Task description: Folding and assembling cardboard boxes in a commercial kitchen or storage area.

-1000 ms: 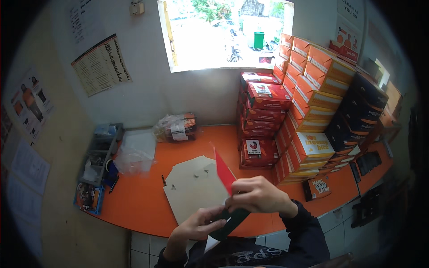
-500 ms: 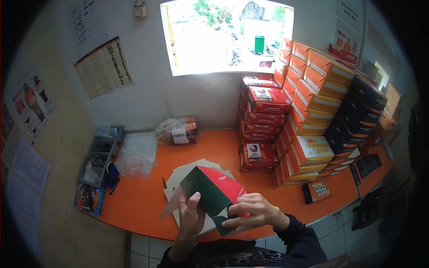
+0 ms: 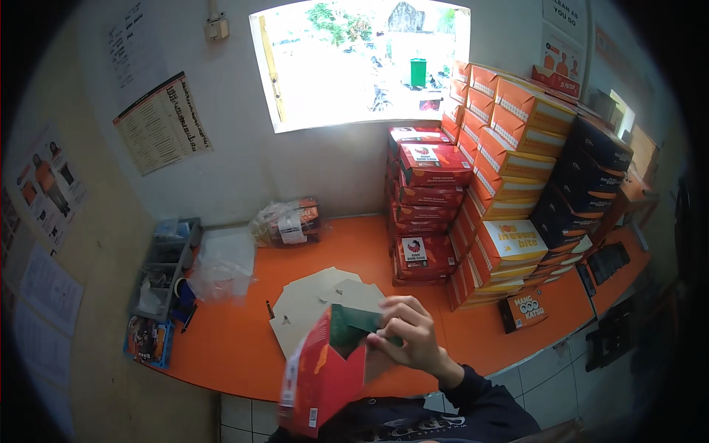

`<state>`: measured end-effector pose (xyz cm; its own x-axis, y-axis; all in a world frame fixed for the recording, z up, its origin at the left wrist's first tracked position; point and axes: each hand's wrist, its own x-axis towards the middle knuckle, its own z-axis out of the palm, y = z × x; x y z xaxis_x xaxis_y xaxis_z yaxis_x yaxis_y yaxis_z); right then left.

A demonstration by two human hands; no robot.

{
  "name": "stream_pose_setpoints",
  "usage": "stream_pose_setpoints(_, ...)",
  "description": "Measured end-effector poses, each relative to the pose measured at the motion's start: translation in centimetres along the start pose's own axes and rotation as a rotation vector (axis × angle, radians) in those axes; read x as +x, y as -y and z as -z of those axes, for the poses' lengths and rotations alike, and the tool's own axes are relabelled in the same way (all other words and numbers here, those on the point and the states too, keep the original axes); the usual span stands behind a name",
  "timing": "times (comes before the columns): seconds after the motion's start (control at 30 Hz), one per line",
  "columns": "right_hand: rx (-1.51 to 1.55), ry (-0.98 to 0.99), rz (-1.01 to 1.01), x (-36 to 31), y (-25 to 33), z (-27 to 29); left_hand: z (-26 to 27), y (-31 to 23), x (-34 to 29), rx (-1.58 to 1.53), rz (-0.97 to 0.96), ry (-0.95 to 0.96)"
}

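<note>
A partly folded red cardboard box [image 3: 325,387] with a dark green inside is held up over the near edge of the orange table. My right hand [image 3: 410,336] is closed on one of its green flaps [image 3: 358,319], fingers bent over the flap's edge. My left hand does not show; the box covers the place where it was. Beneath and beyond the box lies a loose stack of flat, unfolded cardboard blanks [image 3: 310,292], pale side up.
Red boxes [image 3: 432,196], orange boxes [image 3: 528,140] and dark boxes [image 3: 591,184] stand in tall stacks at the right, near a single dark box [image 3: 524,310]. Left are a grey organizer tray [image 3: 166,255], a blue basket [image 3: 148,341], clear plastic bags [image 3: 221,266] and a wrapped pack [image 3: 292,223].
The box has turned and moved down-left, so its red outside now faces me and its inside shows. My right hand has risen slightly with the flap. My left hand has gone from sight.
</note>
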<state>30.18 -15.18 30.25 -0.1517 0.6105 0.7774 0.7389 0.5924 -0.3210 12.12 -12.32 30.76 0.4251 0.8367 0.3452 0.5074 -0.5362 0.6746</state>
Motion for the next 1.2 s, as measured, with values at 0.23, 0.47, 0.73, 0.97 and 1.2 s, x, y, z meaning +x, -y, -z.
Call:
stream_pose_setpoints(0.23, 0.238, 0.033, -0.578, -2.6, -3.3, 0.4, -0.6, 5.9, -2.3, -0.15, -0.203, 0.439)
stream_pose_setpoints(0.47, 0.379, 0.367, -1.224, -15.4, -13.7, -1.2, -0.6, 7.1, -3.8, 0.145, -0.607, 0.421)
stream_pose_setpoints(0.73, 1.137, 0.299, -0.428, -5.0, -2.2, 0.4, 1.1, 4.4, -2.3, -0.069, -0.31, 0.7)
stream_pose_setpoints(0.97, 0.366, 0.426, -0.13, -1.3, -0.9, 1.5, 1.1, 5.2, -2.0, -0.55, 0.172, 0.884)
stream_pose_setpoints(1.2, -0.112, -0.205, 0.025, -0.9, -0.5, 0.6, -0.2, 3.4, -0.4, -0.731, 0.249, 0.443)
